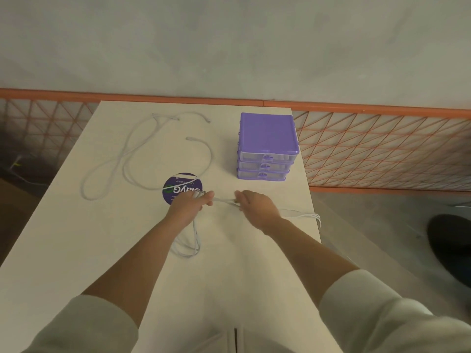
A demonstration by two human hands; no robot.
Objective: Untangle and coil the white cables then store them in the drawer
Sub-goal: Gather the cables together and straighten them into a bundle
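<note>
sleeves pushed up on both forearms, nearest us. both hands out over the table (76,250), all places below given relative to the purple drawer unit (267,146).

left hand (190,203) in front-left of the unit, fingers curled round a cable (224,200), plug ends sticking out of the fist. right hand (254,205) straight in front of the unit, pinching the same cable. short taut stretch between the two hands. loose loop (188,247) hangs down from the left hand toward us and lies on the table. more white strands (305,215) trail out from the right hand to the table edge, front-right of the unit; can't tell how many cables are in that bunch.

second cable (122,159) well left of the unit, sprawled in big open loops, crossing itself, ends free near the far edge. one run passes over the round purple sticker (182,189), which sits just behind the left hand.

unit: three drawers, all look closed. nothing visible inside through the fronts, but too small to be sure.

status, my read: early. looks like the untangle/straighten step on the first bunch. no neat coil anywhere, nothing stored. left to do: finish separating, coil each cable, fetch the far-left one, open a drawer, put them in.
</note>
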